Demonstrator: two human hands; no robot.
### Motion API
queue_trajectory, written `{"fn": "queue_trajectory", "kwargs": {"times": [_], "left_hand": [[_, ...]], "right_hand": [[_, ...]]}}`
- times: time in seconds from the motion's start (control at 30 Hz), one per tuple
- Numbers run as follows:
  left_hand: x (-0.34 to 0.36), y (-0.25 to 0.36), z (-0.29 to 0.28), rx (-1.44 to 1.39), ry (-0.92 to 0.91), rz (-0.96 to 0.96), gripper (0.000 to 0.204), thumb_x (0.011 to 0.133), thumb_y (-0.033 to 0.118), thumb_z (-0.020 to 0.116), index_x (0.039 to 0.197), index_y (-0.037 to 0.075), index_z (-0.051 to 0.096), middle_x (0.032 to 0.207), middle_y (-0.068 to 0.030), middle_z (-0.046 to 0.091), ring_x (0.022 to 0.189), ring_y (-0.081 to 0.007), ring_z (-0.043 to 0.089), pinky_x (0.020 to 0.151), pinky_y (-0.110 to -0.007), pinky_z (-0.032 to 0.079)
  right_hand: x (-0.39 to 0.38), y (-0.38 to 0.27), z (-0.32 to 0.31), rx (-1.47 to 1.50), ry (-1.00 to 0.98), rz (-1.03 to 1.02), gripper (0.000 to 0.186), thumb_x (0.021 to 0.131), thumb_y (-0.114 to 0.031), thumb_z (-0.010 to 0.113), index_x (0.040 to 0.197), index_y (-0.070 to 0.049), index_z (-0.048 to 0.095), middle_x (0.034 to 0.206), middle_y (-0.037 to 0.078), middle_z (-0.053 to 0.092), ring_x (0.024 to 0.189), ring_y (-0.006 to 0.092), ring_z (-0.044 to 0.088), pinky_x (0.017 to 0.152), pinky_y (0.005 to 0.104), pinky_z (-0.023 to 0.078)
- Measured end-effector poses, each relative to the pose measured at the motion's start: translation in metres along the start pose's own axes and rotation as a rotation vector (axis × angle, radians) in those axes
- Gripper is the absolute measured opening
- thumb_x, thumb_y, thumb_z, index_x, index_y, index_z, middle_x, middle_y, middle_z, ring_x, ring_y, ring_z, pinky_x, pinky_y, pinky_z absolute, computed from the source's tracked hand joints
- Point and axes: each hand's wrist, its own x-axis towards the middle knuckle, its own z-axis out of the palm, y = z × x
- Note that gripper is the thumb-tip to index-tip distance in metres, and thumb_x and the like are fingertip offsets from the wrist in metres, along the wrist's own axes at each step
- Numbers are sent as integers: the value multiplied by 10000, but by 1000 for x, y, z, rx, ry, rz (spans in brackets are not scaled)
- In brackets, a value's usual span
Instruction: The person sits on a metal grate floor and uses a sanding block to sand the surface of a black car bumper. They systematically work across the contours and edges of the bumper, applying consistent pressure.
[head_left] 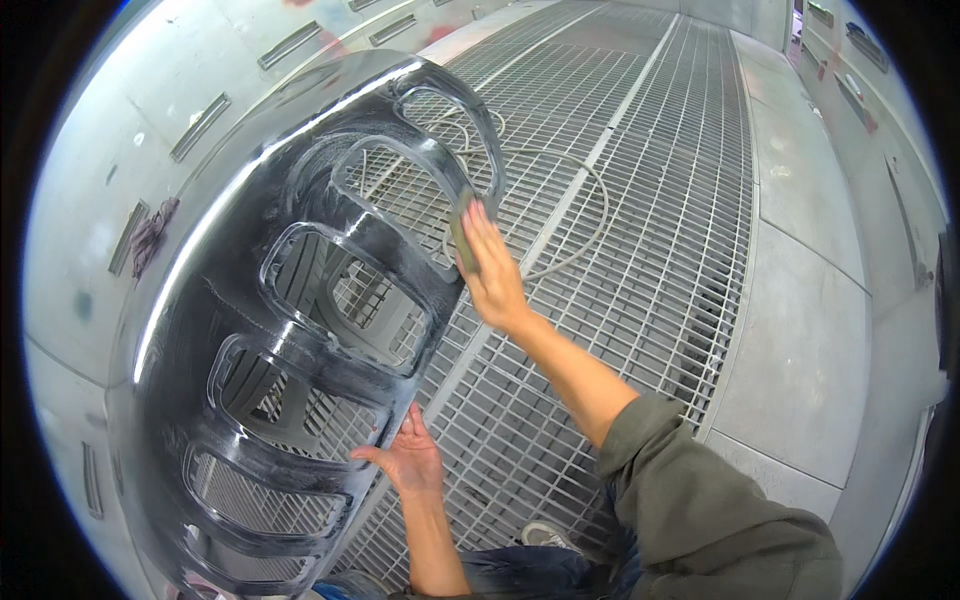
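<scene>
A large curved black panel (190,300), like a vehicle body part, stands on my left. Its glossy surface has several rounded openings, and whitish, dulled smears cover the ribs between them. In my right hand (492,265) is an olive-grey sanding pad (464,236); straight fingers press it to the panel's right edge, beside the upper openings. Lower down, my left hand (411,455) grips the same edge. Its thumb lies toward the panel's face, and its fingertips are partly hidden along the edge.
Underfoot is a metal grating floor (640,210). A pale hose (606,205) loops across it behind the panel. Light walls with slots stand at left, where a dark crumpled cloth (152,237) hangs. Smooth grey floor plates (800,340) run along the right. My shoe (545,536) shows below.
</scene>
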Motion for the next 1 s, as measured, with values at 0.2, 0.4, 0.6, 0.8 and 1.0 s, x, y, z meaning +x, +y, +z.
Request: {"fn": "queue_trajectory", "kwargs": {"times": [0.2,0.4,0.6,0.8,1.0], "left_hand": [[2,-5,8,1,24,36,1184,714,804,585,1505,-47,354,1553,-107,447,1431,-235,429,1261,-389,292],[2,-6,5,-30,-23,-1,1219,703,809,588,1509,-65,322,1550,-117,437,1430,-248,425,1263,-400,294],[13,-31,-17,19,-94,-53,1090,787,742,592,1461,-84,365,1504,-180,450,1398,-327,447,1244,-443,345],[1,-44,25,288,-71,-194,525,980,217,708,1380,-59,509,1352,-154,606,1247,-244,600,1091,-384,480],[-8,-63,50,583,-381,-283,302,944,167,748,1138,-61,708,1049,-57,746,938,-136,689,842,-272,513]], "right_hand": [[-48,14,-25,161,-29,469,389,983,-97,599,1359,-3,579,1261,227,673,1183,348,653,1026,396,484],[22,22,-75,282,351,702,243,1017,-215,529,1000,6,628,815,89,650,749,187,591,713,365,478],[22,-3,-95,1064,94,1051,251,969,-234,589,1080,-18,654,998,75,704,883,211,695,814,372,575],[-47,-51,-118,910,-102,1264,232,959,-137,621,1127,20,651,1034,117,721,896,226,719,814,396,608],[-68,-67,-126,608,-296,1010,454,905,-165,787,1265,26,586,1081,74,715,972,154,672,887,319,541]]}}
